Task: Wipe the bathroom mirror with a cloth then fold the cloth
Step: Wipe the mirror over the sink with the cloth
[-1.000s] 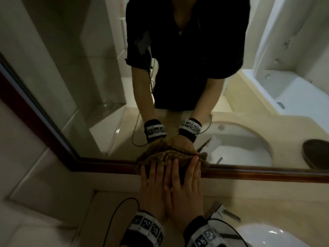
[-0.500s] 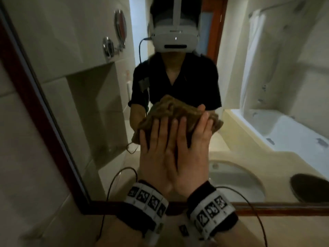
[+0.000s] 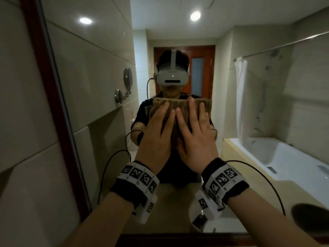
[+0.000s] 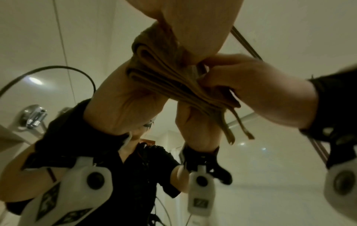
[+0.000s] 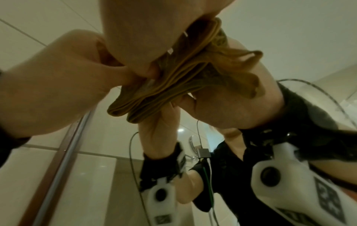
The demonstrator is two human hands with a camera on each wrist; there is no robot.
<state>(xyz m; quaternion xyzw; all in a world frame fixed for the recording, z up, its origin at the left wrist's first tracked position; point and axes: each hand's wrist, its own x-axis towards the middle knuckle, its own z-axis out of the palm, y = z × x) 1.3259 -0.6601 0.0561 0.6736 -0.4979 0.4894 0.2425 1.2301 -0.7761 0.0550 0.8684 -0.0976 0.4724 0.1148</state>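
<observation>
One brown cloth point(image 3: 181, 111) is pressed flat against the bathroom mirror point(image 3: 99, 72), high on the glass and well above its dark wooden bottom frame point(image 3: 178, 237). Two hands hold it there side by side, the left hand point(image 3: 156, 132) and right hand point(image 3: 194, 134), fingers straight and spread, gripping nothing. Only the head view shows those flat backs. The two wrist views show the cloth's underside instead: several folded layers bunched under the palms, with loose ends hanging on the right hand's side.

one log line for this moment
phase: wiping | left hand: flat on cloth | right hand: flat on cloth | cloth: pressed to mirror
</observation>
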